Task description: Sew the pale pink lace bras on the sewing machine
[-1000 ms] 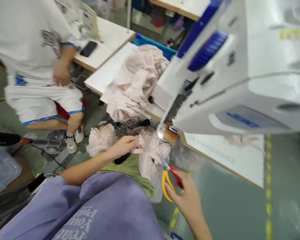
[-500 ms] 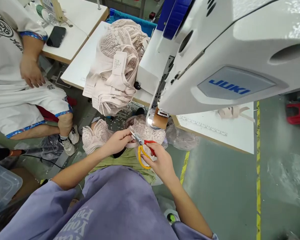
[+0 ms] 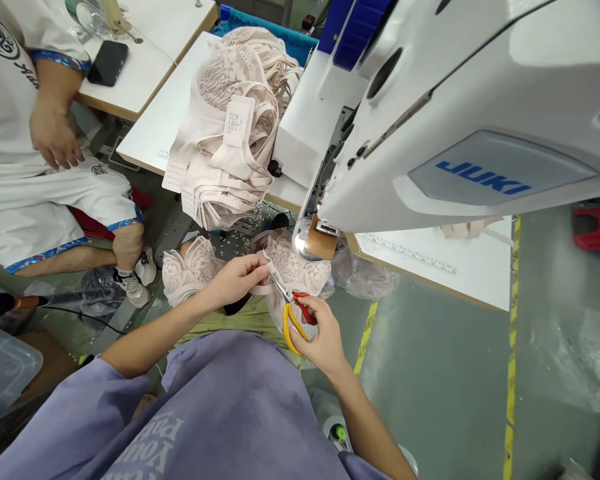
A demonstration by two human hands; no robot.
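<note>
A beige lace bra [image 3: 295, 263] lies over my lap, one cup to each side of my hands. My left hand [image 3: 240, 277] pinches part of it between thumb and fingers. In my right hand [image 3: 323, 333] is a pair of scissors [image 3: 286, 297] with one red and one yellow handle loop. Their metal blades point up and left, the tips close to my left fingertips. Whether the blades touch the fabric I cannot tell. The bra's other cup [image 3: 193, 270] rests left of my left wrist.
A white JUKI sewing machine [image 3: 455, 167] looms over my right side. Stacked beige bras [image 3: 230, 147] hang over the table edge [image 3: 150, 127]. At left sits a person in white [image 3: 55, 193], near a black phone [image 3: 109, 63]. Clear plastic bags [image 3: 365, 273] lie below the machine.
The scissors have moved slightly down and right with my right hand, and their handles are tilted lower. My left hand stays pinched on the bra, shifted a little right.
</note>
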